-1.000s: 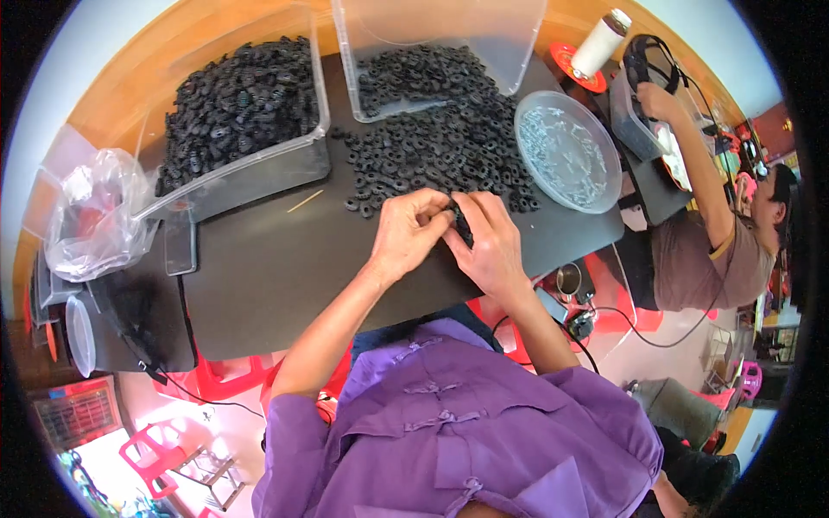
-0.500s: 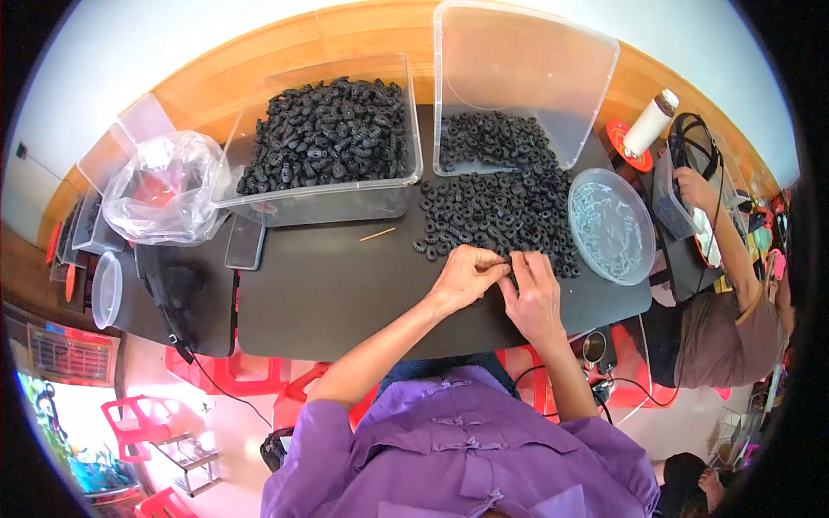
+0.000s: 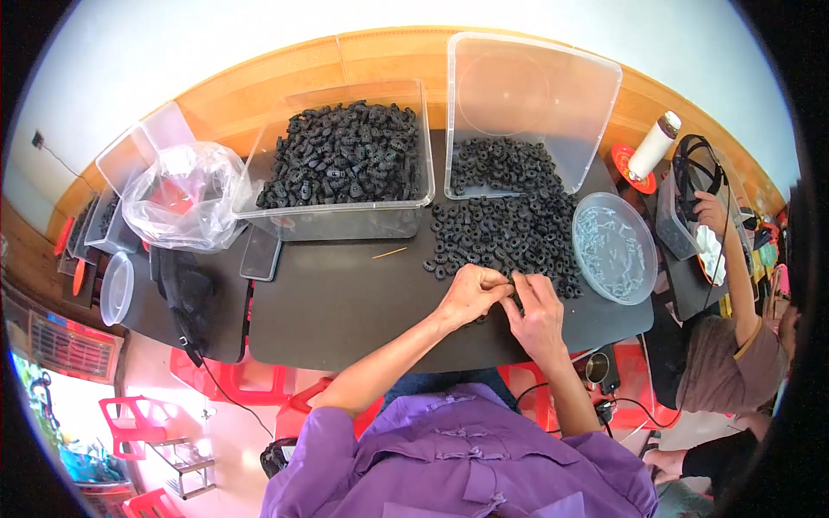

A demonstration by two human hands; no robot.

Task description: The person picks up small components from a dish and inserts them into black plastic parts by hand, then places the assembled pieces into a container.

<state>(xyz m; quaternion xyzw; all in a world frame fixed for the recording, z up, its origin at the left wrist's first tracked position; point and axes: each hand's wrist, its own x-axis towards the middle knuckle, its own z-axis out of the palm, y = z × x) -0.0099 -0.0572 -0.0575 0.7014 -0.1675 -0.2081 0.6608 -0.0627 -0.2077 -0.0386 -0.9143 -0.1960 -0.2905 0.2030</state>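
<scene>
My left hand [image 3: 471,292] and my right hand [image 3: 537,315] meet at the near edge of a spread of small black plastic parts [image 3: 501,226], several with a round hole. Both hands are closed, thumbs and fingertips pinching together on a small black part, mostly hidden by the fingers. Right of the spread lies a round translucent dish [image 3: 617,299] holding many tiny clear pieces. Behind the spread, a clear bin [image 3: 535,82] rests tipped on its side with more black parts inside. To the left stands a clear tub [image 3: 345,226] heaped with elongated black parts.
A toothpick-like stick [image 3: 389,253] and a phone [image 3: 260,254] lie on the dark table [image 3: 345,319]. Farther left are a clear plastic bag [image 3: 183,207], a black bag [image 3: 182,289] and an oval lid-like dish [image 3: 117,288]. At right, another person's hand [image 3: 710,210] reaches by a bin [image 3: 676,233].
The whole view has shifted, so the table sits lower in it. My hands stay pinched together in about the same spot. The other person's legs at lower right have moved.
</scene>
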